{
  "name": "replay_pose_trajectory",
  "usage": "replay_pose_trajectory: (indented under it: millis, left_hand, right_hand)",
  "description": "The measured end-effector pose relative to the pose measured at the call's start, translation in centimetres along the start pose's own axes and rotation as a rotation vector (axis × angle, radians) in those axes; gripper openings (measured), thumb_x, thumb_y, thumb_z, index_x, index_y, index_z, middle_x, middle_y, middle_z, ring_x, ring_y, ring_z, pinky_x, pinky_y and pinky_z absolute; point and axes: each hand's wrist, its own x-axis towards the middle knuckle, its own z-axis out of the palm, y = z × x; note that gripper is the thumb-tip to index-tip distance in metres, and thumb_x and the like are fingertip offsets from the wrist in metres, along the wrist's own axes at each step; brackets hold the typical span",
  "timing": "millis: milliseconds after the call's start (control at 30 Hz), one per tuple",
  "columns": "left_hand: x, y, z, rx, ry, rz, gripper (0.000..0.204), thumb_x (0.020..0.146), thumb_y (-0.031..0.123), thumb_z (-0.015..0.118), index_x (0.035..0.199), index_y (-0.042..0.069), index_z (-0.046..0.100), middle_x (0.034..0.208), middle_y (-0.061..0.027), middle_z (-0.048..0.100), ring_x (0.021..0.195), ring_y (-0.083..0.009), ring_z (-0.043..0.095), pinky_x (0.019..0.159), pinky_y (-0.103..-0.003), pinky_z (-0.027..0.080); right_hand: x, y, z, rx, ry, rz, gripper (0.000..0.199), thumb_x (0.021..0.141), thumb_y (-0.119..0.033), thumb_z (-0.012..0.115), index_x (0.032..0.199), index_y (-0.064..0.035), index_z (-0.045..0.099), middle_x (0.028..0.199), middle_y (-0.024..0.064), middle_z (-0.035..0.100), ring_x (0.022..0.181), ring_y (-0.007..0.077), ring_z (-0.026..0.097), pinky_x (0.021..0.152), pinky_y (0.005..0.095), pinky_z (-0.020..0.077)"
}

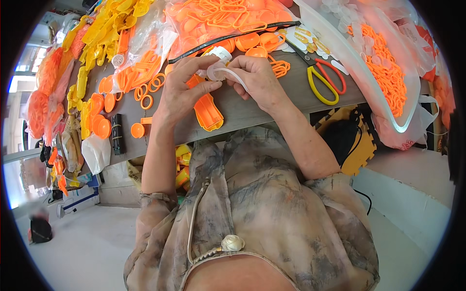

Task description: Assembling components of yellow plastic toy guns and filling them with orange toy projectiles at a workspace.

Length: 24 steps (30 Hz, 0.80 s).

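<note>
In front of me, both hands meet over a small translucent plastic piece [235, 76], which has a round end and a curved strip. My left hand [182, 89] is closed, thumb and fingers pinching at the round end. The strip runs along the fingers of my right hand [259, 80], which is closed on the piece from the other side. Just beyond the fingers sits a white ribbed plastic part [221, 52], partly covered by my left hand. Below the hands, a long orange plastic housing [209, 112] lies at the table's near edge.
Scissors with red and yellow handles [324, 82] lie to the right. A clear bin [399, 127] there holds orange links [388, 80]. Heaped orange parts [223, 19] fill the back. Yellow parts [104, 24], orange rings [146, 101] and a black bundle [117, 135] are on the left.
</note>
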Motion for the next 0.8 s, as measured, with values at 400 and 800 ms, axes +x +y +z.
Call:
replay_pose_trajectory:
  millis: [400,800]
  left_hand:
    - [0.9,-1.7,0.8,0.265,0.089,0.337,0.029,0.071,0.0,0.064,0.099,0.006,0.069,0.076,-0.0042,0.061,0.079,-0.0202,0.056,0.08,-0.033,0.04]
    - [0.8,-0.5,0.3,0.052,0.093,0.224,0.027,0.079,0.007,0.065,0.106,0.008,0.066,0.086,-0.0053,0.063,0.082,-0.0188,0.054,0.081,-0.032,0.04]
  right_hand:
    - [-0.3,0.4,0.1,-0.364,0.154,-0.231,0.016,0.086,-0.014,0.061,0.077,-0.0012,0.059,0.062,-0.0024,0.051,0.054,0.0023,0.042,0.046,0.021,0.0337]
    - [-0.9,-0.1,0.1,-0.164,0.15,-0.16,0.011,0.087,-0.011,0.061,0.079,-0.0025,0.058,0.063,-0.0023,0.051,0.05,0.0024,0.043,0.044,0.019,0.0332]
